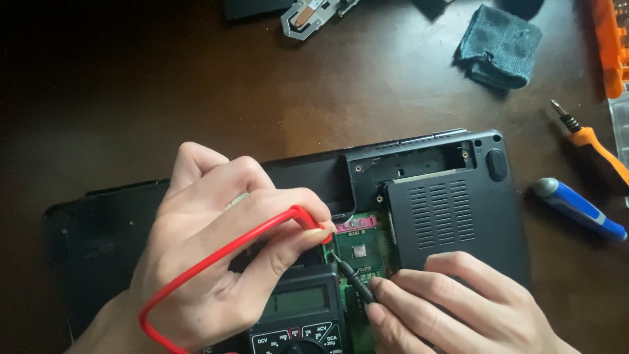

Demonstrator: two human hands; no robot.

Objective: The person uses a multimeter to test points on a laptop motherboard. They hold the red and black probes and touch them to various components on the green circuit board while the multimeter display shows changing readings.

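Two bare hands over an opened black plastic laptop base, underside up on a dark brown wooden table. Left hand pinches a red multimeter probe with looping red lead; right hand pinches a black probe. Both tips meet the exposed green circuit board near its square silver chip. Black digital multimeter lies below, between the hands.

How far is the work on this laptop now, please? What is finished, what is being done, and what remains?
Done: the laptop lies bottom up with a cover off, so the green board and its chip show. In hand: the left hand holds the red probe and the right hand the black probe at the board, beside the multimeter. Left: the opening remains uncovered.
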